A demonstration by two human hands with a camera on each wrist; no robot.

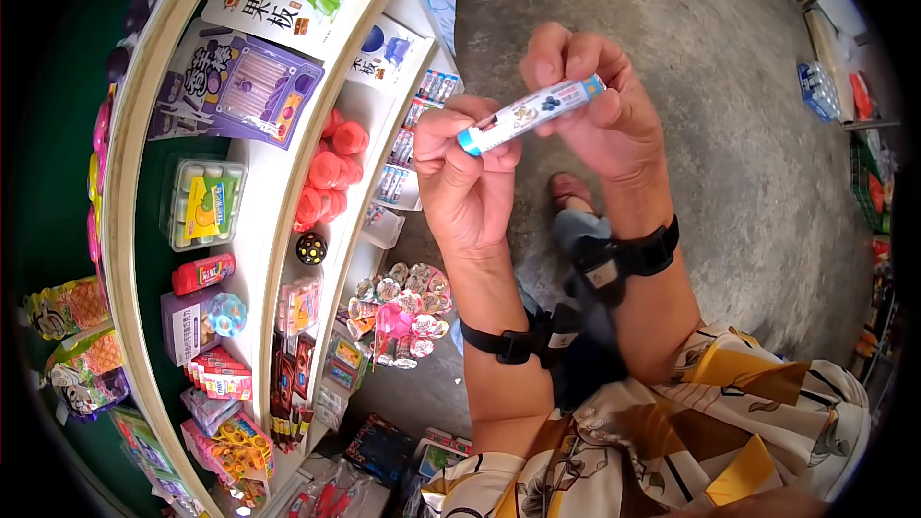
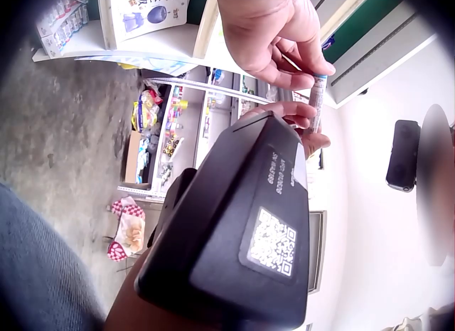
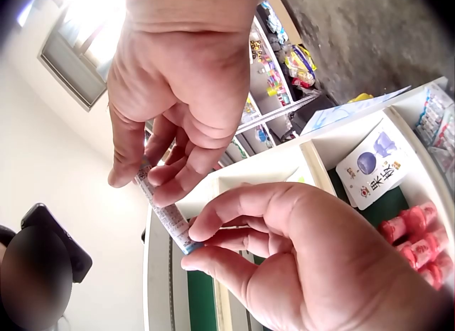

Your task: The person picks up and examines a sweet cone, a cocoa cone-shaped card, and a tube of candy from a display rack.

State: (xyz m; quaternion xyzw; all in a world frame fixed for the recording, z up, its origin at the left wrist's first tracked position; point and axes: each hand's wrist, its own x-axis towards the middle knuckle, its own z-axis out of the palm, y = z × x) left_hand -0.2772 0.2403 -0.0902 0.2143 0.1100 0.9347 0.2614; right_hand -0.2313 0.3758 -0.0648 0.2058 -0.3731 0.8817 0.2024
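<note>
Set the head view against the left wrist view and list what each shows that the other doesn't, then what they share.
Only the head view: the purple snack pack, the red containers and the black ball with yellow spots on the shelving.

Only the left wrist view: a dark phone-like device and a grey-framed panel.

Both: the left hand and right hand pinching a slim tube near its ends, and a white pack with a blue fruit picture.
</note>
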